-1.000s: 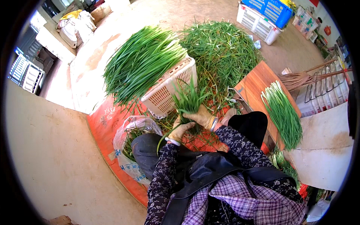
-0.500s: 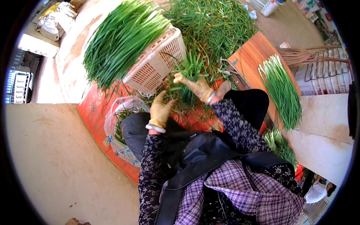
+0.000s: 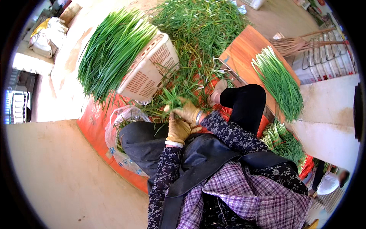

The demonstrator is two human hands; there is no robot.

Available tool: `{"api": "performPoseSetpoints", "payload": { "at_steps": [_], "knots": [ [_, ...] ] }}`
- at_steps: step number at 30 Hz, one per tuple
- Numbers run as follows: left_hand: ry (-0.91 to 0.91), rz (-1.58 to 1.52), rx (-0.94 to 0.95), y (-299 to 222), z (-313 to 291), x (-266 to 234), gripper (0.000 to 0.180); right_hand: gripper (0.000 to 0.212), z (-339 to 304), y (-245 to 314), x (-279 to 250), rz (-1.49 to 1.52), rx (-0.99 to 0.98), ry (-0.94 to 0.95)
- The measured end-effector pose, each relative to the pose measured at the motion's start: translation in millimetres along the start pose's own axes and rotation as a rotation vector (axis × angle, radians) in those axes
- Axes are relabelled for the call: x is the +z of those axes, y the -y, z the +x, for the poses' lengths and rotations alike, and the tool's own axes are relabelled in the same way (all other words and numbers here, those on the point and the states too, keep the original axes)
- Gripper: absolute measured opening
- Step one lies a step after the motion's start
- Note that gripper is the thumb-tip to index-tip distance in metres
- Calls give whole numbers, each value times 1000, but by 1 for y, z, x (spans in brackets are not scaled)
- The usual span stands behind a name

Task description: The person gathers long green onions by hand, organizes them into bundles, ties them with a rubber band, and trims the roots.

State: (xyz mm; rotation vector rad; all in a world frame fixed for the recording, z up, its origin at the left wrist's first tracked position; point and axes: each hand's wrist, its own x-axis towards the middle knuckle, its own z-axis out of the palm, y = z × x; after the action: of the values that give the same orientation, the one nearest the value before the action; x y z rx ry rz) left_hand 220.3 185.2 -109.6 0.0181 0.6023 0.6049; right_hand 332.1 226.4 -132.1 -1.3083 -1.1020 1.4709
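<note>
My right hand (image 3: pixel 187 112), in a yellowish work glove and slightly blurred, is closed around a small bunch of green chives (image 3: pixel 174 98), whose leaves stick up past the fingers. My left hand (image 3: pixel 179 129), gloved alike, lies right against it, just below and to the left. Its thumb stands apart from its stretched fingers, which reach up toward the base of the bunch; the right hand covers part of it. Loose green leaves (image 3: pixel 190 84) are strewn beyond both hands.
A white slotted basket (image 3: pixel 146 74) piled with long chives (image 3: pixel 114 49) stands front left. At right, chives (image 3: pixel 280 84) lie on a wooden board (image 3: pixel 240 49). A clear plastic bag (image 3: pixel 114 131) sits by my left knee, on a red sheet (image 3: pixel 93 114). Farther off are a broom (image 3: pixel 289 46) and a person (image 3: pixel 328 183).
My left hand has moved right and come against my right hand. My right hand has drawn the bunch down and to the left. The whole view has shifted a little.
</note>
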Motion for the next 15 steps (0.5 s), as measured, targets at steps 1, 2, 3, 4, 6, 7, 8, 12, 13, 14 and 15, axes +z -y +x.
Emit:
{"api": "performPoseSetpoints", "payload": {
  "at_steps": [1,2,3,4,6,7,8,12,13,14,15],
  "knots": [
    [21,345,222,3,10,-12,89,27,-17,14,6,-86,-139,48],
    [201,103,143,6,10,-27,83,26,-20,1,10,-355,-480,42],
    [344,-137,24,6,3,-23,76,26,-32,9,16,-346,-635,67],
    [346,-185,48,5,-3,-29,76,27,-43,27,23,-337,-800,95],
    [371,-268,83,4,-8,-37,75,29,-64,46,21,-326,-770,169],
    [195,-121,49,-9,-14,-50,71,31,-76,54,25,-307,-764,227],
    [26,16,-5,-24,-21,-65,67,32,-87,62,29,-285,-760,292],
    [-398,176,135,-36,-58,21,28,45,-106,70,-13,153,-335,350],
    [-309,283,129,-38,-67,25,34,45,-100,49,-30,287,-124,318],
    [-233,394,130,-37,-88,37,42,46,-94,38,-39,430,88,291],
    [-181,548,207,-36,-107,51,47,53,-86,38,-40,478,296,429]
  ]
}}
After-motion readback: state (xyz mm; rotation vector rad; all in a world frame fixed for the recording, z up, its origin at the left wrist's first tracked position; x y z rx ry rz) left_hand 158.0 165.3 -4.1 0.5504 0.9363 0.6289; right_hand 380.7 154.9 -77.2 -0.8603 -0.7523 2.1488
